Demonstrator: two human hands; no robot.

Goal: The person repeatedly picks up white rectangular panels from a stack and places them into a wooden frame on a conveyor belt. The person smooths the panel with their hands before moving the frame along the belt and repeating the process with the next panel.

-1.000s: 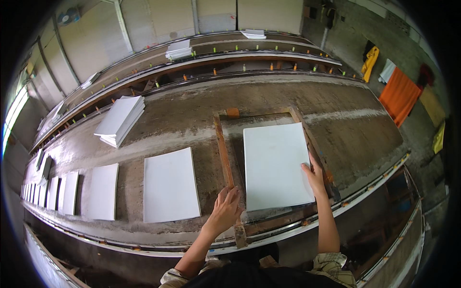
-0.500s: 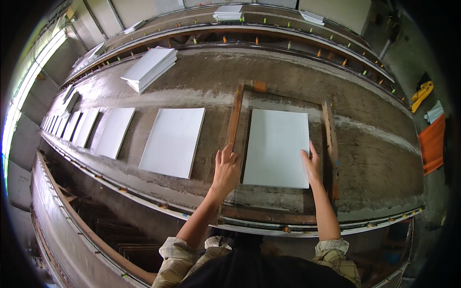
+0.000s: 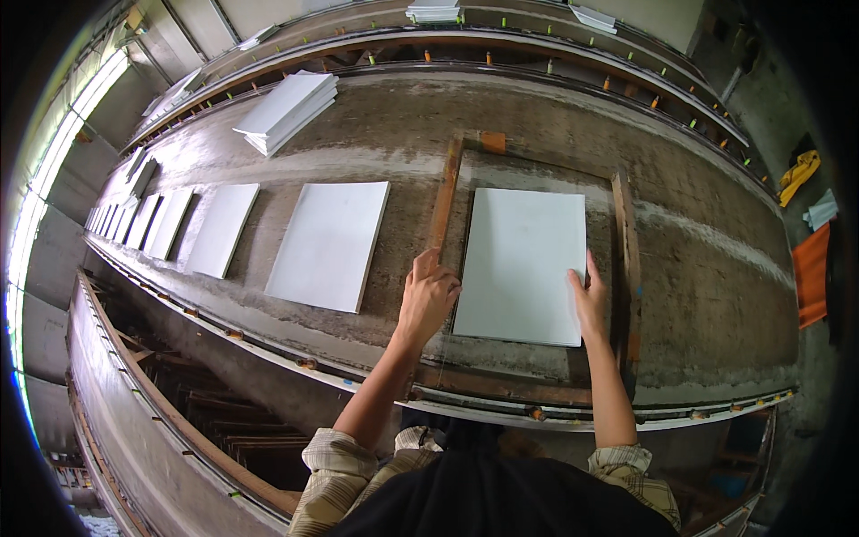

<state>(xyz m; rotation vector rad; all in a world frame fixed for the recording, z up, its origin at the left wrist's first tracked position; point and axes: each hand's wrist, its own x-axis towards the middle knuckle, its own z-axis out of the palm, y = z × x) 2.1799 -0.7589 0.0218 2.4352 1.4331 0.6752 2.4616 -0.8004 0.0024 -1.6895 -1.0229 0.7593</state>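
Observation:
A white rectangular sheet [image 3: 523, 264], thick enough to be a board or a stack, lies inside a wooden frame [image 3: 445, 201] on the long table. My right hand [image 3: 591, 300] holds its right edge, with the thumb on top and the fingers along the side. At the sheet's left edge, my left hand [image 3: 428, 295] is closed over the frame's left bar with the fingers curled. Some of its fingertips bend toward the sheet, and its thumb is hidden. Whether a mesh spans the frame I cannot tell.
To the left, a second white sheet [image 3: 328, 246] and several more run in a row into the distance. A slanted white stack [image 3: 286, 112] stands farther back. Beyond are another table [image 3: 349, 31] with small orange and green pegs, and an orange cloth [image 3: 811, 277] at far right.
The view has shifted slightly. My left hand's fingers have curled more and come nearer the sheet's left edge. The sheet's near edge lies slightly closer to the frame's near bar.

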